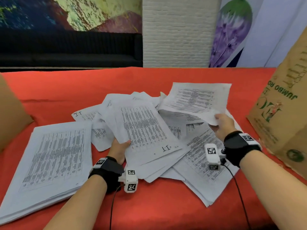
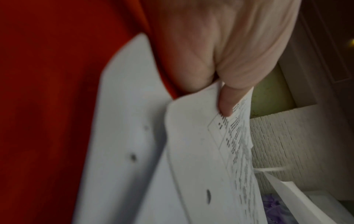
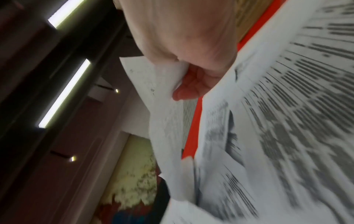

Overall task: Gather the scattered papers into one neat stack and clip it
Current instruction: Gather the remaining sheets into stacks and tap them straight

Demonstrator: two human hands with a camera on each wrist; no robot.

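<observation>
Printed white sheets lie scattered in a loose pile (image 1: 196, 151) on the red cloth (image 1: 66, 90). A squared-up stack (image 1: 53, 160) of the same sheets rests at the left. My left hand (image 1: 118, 149) pinches the near edge of a lifted sheet (image 1: 142, 128), thumb on top; in the left wrist view the thumb (image 2: 228, 103) presses on that paper (image 2: 201, 151). My right hand (image 1: 221, 124) grips the corner of another sheet (image 1: 196, 100) raised above the pile; in the right wrist view its fingers (image 3: 191, 86) curl under the paper (image 3: 166, 115). No clip is visible.
A tall brown paper bag (image 1: 285, 103) with green print stands at the right edge of the table. A tan object (image 1: 10, 113) sits at the far left. Red cloth lies bare along the far side and the near middle.
</observation>
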